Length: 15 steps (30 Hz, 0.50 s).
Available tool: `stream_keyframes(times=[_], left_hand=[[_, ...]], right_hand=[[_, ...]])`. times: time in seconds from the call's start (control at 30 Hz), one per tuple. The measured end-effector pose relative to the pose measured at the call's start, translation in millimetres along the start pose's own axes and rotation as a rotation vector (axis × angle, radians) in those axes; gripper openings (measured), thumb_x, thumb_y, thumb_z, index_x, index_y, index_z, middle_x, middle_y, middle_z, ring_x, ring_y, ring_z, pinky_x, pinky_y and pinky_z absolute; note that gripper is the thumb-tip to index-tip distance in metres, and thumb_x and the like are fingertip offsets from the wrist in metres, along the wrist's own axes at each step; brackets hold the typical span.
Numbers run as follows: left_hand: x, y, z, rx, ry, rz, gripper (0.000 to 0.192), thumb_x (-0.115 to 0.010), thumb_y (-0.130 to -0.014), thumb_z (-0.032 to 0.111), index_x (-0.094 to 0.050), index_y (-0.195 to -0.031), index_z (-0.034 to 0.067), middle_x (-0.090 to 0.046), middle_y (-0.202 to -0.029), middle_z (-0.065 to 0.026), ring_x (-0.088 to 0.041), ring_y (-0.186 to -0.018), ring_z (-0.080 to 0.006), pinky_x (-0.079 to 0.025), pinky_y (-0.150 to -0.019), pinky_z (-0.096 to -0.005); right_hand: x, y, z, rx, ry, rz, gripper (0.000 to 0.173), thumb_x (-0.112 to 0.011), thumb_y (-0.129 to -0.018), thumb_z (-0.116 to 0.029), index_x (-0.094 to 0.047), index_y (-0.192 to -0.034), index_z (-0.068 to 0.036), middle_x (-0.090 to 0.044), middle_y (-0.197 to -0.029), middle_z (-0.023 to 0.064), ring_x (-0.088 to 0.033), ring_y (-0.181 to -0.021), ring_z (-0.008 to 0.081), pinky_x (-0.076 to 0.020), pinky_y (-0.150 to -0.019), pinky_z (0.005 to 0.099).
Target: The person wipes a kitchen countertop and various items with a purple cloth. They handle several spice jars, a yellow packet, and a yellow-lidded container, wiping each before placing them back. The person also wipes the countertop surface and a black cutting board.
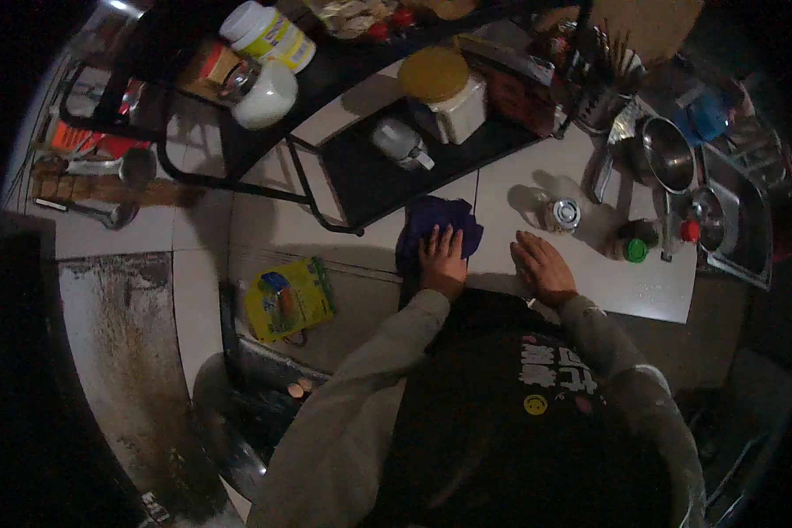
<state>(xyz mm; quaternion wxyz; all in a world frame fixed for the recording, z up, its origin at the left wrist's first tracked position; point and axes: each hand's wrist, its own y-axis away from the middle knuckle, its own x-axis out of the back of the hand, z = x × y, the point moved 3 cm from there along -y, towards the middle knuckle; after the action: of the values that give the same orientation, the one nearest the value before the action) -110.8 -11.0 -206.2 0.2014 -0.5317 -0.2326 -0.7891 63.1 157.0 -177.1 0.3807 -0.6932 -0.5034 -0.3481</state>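
A dark purple cloth (426, 221) lies bunched on the pale tiled counter (508, 247) before me. My left hand (444, 261) rests flat on it, palm down, fingers slightly spread and pointing away from me. To its right, my right hand (542, 267) lies palm down at the counter's near edge and holds nothing. Beyond the right hand stands a clear jar with a silvery lid (565, 214). A small bottle with a green cap (634, 250) is farther right.
A black metal rack (363, 191) holds a yellow-lidded container (434, 76) and a small grey-white jar (399, 142). At right are a steel pot (666, 155), a red-capped bottle (690, 230) and a steel sink (759, 244). A yellow packet (310, 297) hangs left, below the counter edge.
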Motion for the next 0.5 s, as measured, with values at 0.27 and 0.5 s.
stream_keyframes(times=[0.27,0.5], left_hand=[[79.6,-2.5,-42.6,0.487,0.87,0.488,0.049,-0.051,-0.097,0.019,-0.04,-0.138,-0.004,-0.049,-0.135,-0.0244,-0.049,-0.123,-0.0371,-0.038,-0.102,-0.0391],[174.9,-18.9,-31.2,0.267,0.497,0.864,0.045,-0.048,-0.096,0.007,-0.039,-0.139,-0.003,-0.048,-0.134,-0.0247,-0.048,-0.121,-0.0393,-0.036,-0.104,-0.0426]], right_hand=[[-8.6,4.4,4.5,-0.012,0.006,0.035,0.049,-0.062,-0.084,-0.01,-0.053,-0.132,-0.009,-0.046,-0.143,0.0142,-0.046,-0.13,0.0342,-0.0383,-0.108,0.0447],[0.9,0.8,2.3,-0.001,-0.026,0.037,0.046,-0.064,-0.083,-0.009,-0.053,-0.127,-0.005,-0.051,-0.136,0.0192,-0.051,-0.123,0.0369,-0.0403,-0.104,0.0466]])
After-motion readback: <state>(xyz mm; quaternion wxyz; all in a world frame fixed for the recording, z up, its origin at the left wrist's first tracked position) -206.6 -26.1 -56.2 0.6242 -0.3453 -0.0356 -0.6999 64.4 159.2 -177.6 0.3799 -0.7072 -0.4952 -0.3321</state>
